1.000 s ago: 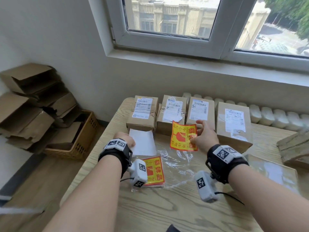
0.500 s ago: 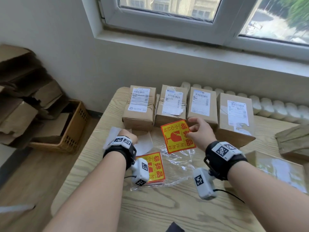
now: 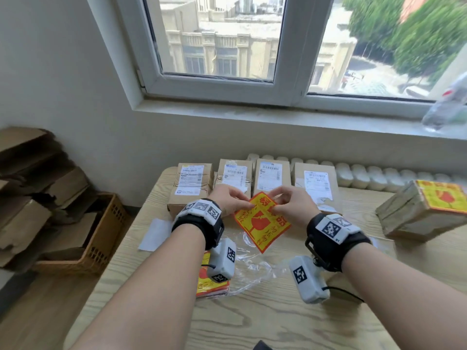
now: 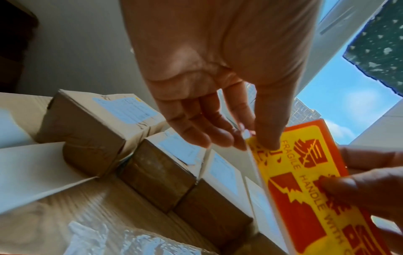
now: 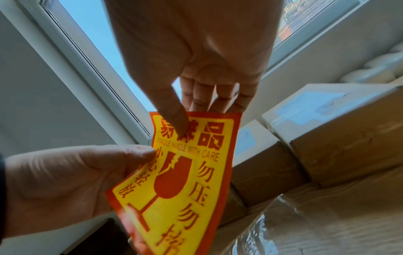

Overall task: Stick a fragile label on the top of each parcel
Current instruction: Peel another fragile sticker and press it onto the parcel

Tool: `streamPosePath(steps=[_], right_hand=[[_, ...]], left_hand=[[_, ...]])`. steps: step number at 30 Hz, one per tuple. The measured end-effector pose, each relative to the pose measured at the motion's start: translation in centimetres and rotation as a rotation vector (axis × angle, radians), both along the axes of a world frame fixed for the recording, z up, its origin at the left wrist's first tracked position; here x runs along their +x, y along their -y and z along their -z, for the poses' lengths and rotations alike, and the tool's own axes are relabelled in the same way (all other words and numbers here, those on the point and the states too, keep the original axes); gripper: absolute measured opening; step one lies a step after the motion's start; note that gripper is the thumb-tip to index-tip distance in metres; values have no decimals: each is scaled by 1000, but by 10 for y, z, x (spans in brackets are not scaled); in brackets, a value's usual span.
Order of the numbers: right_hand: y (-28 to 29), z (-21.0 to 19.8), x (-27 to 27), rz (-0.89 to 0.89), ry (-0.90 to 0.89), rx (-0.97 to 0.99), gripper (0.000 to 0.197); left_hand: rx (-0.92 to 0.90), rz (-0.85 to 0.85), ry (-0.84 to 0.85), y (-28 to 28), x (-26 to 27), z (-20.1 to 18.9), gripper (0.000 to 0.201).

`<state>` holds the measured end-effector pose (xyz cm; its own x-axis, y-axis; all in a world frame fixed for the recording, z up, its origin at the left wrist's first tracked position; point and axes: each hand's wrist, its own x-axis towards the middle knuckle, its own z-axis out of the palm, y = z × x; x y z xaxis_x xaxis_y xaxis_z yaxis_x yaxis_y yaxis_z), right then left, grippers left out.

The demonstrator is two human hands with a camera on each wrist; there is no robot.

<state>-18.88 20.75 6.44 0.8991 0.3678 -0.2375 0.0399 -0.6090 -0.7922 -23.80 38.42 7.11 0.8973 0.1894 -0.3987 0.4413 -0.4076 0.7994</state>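
Observation:
A yellow and red fragile label (image 3: 261, 221) hangs tilted above the table, held by both hands. My left hand (image 3: 249, 204) pinches its upper left edge and my right hand (image 3: 276, 207) pinches its top edge. In the right wrist view the label (image 5: 185, 181) has my right thumb on its front and fingers behind it. In the left wrist view the left thumb presses the label's (image 4: 305, 189) corner. Several brown parcels (image 3: 190, 188) with white shipping slips stand in a row just beyond the hands. At the right, another parcel (image 3: 424, 208) carries a fragile label on top.
A stack of fragile labels (image 3: 211, 281) lies in a clear plastic bag (image 3: 252, 269) under my left wrist. White backing paper (image 3: 155, 234) lies at the table's left. A basket (image 3: 101, 236) with cardboard stands on the floor to the left. A plastic bottle (image 3: 447, 102) is on the windowsill.
My left hand left the white backing paper and came up to the label, which both hands now pinch. The label rose a little and the head view tilted up.

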Motion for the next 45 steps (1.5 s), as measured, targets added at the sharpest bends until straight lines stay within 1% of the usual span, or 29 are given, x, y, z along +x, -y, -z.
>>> streamPosePath(steps=[3,5,7,9,11,13,15,18,20,21,23,27,31,33,36,39,45], right_hand=[[24,-13,-3,20,28,41,30],[42,-19,-2,69,56,98,41],[62,-23,-1,148,62,160,45],[83,-24,-1,205,31,182,39],[104,-25,-3,232,-22,213,31],[124,-26,-6,269,-34,239,27],[142,-26,-9,330,-16,243,26],[168,-23,-14,387,-6,215,27],[183,-18,-17,399,5,163,23],[190,-16,-19,408,11,141,22],[202,-9,-22,421,28,104,20],[219,3,-26,424,8,72,24],[224,14,-29,404,-61,57,29],[226,19,-31,389,-78,43,29],[227,22,-34,376,-43,17,31],[228,24,-35,377,-13,-5,31],[227,26,-33,375,4,-19,31]], left_hand=[[22,15,-4,21,-2,-11,13],[-42,-25,8,33,-1,-16,8],[-124,-101,54,45,-1,-21,8],[-231,-161,89,58,2,-26,10],[-317,-175,99,74,3,-31,8],[-371,-164,86,93,3,-34,6],[-396,-150,75,113,1,-33,11],[-375,-132,57,143,-1,-29,29],[-365,-122,39,160,-4,-26,34],[-353,-119,34,167,-5,-24,33],[-320,-101,30,180,-6,-19,22],[-294,-70,1,198,-8,-8,16],[-279,-55,-55,205,-6,2,20],[-237,-38,-62,207,-7,7,24],[-152,-14,-40,209,-9,14,30],[-99,-16,-13,212,-7,21,30],[-71,-37,-5,213,-3,24,30]])
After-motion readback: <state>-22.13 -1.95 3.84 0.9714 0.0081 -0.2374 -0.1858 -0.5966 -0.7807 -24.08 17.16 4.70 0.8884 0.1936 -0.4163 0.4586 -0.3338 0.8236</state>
